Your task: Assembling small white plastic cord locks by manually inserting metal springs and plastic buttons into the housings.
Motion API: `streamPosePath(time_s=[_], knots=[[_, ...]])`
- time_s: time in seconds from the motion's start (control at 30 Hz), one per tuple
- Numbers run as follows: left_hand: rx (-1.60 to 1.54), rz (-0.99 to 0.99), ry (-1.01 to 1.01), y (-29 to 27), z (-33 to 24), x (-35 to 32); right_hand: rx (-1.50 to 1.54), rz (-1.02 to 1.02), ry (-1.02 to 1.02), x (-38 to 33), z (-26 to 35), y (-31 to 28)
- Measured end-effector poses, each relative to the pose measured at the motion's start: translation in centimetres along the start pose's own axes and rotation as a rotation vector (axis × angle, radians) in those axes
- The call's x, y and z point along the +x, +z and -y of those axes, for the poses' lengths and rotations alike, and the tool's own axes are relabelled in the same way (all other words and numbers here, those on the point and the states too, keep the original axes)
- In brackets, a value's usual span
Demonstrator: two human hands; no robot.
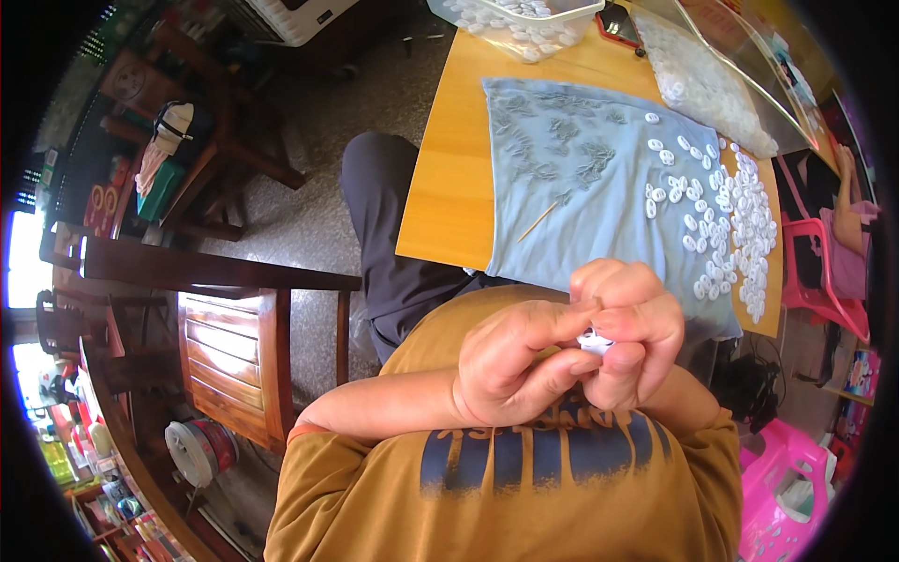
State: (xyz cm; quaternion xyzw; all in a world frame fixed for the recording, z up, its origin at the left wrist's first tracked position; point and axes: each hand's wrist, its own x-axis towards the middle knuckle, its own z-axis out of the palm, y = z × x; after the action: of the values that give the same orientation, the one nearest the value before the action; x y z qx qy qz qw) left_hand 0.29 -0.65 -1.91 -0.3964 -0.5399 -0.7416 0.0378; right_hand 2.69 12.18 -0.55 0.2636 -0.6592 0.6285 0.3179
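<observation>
Close in front of my chest, both hands meet around a small white oval plastic piece with dark marks on it. My left hand is closed in a pinch at the piece's left side. My right hand grips it from the right with thumb and curled fingers. Fingertips cover much of the piece. Beyond them a light blue cloth lies on the table, bearing scattered white oval pieces, a denser heap of them at the right, and small clumps of thin dark bits.
A thin wooden stick lies on the cloth. At the yellow table's far side are a clear tub of white pieces, a phone and a plastic bag of white pieces. A wooden chair stands left, a pink stool right.
</observation>
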Motion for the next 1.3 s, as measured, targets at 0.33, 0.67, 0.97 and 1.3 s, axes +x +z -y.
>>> streamPosePath(time_s=[0.33,0.67,0.97,1.3], knots=[[-0.072,-0.029,-0.01,0.0,0.2,0.1,-0.044,-0.012,-0.025,-0.1,-0.3,0.2],[-0.066,0.022,-0.084,-0.4,0.3,0.5,-0.004,-0.014,-0.012,-0.6,-0.6,-0.4],[-0.101,0.027,-0.248,-0.2,1.2,1.8,-0.035,-0.068,0.084,0.4,-1.5,-1.5],[-0.51,0.022,-0.74,-1.1,2.5,7.1,-0.24,-0.101,0.173,3.0,-3.5,-3.9]])
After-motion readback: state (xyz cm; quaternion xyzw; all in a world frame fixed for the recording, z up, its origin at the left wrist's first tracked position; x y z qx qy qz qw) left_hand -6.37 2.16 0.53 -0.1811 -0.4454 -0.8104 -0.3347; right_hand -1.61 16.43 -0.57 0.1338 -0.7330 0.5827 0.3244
